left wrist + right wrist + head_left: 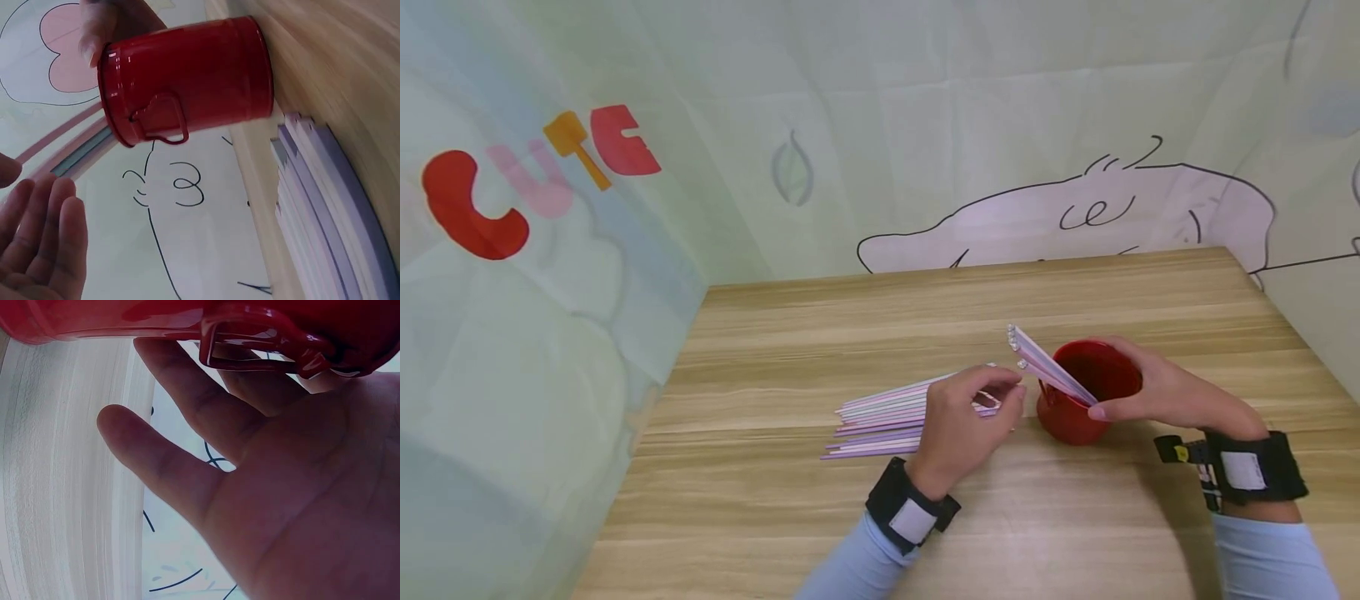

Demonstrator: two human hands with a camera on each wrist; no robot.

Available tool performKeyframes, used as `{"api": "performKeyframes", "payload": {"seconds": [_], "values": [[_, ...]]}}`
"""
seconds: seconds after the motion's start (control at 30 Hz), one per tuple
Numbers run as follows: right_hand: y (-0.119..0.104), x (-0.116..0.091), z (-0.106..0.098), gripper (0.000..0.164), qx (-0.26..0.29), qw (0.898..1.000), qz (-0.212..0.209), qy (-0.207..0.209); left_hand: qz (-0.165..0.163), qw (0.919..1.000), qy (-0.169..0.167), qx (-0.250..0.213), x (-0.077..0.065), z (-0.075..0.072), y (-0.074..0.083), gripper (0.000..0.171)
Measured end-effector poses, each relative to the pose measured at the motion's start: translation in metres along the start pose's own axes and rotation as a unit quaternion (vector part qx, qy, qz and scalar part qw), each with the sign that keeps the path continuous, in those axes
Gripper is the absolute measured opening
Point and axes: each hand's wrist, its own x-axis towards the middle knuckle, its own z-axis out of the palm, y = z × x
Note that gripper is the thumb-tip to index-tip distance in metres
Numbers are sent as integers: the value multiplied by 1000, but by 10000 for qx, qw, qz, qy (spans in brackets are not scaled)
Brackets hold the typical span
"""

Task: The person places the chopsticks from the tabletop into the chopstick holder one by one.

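On a pale wood-grained counter (760, 358), a glossy red cylindrical mug (1067, 421) stands in the grip of the right hand (1172, 398), with slim pastel sticks (1051, 366) leaning in it.
Red, pink and orange capitals (546, 200) on the pale printed backdrop (925, 108) spell CUTE. Upright, mouth upward, the mug turns its thin red handle (185, 125) toward the left hand (962, 425); the sticks inside, white, pink and lilac, slant over the rim, upper ends pointing away and left. Loose straight sticks (880, 412) in pink, pale green, white and purple lie side by side, roughly left to right, partly behind the left hand. Right grip: thumb at the near rim, fingers bent round the mug, one stretched clear. Left grip: empty, fingers loosely bent, thumb apart, near the leaning sticks' upper ends.
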Motion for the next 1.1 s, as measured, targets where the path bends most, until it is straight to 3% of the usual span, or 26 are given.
{"api": "performKeyframes", "payload": {"seconds": [0.23,0.37,0.57,0.8,1.1], "values": [[0,0,-1,80,-14,10000,92,2,34,9965,-582,598,-15,-23,-10,13],[-1,-1,-1,81,-124,9998,143,31,-83,9872,-1053,1194,-29,-36,-19,13],[-2,-1,0,81,-85,9998,152,20,-138,9672,-1539,2015,-42,-49,-30,13],[-2,0,1,80,6,9999,102,-10,-155,9461,-2036,2515,-45,-54,-34,13],[-2,0,1,77,67,9999,-77,-14,-559,9004,-2770,3308,-48,-55,-40,8]]}}
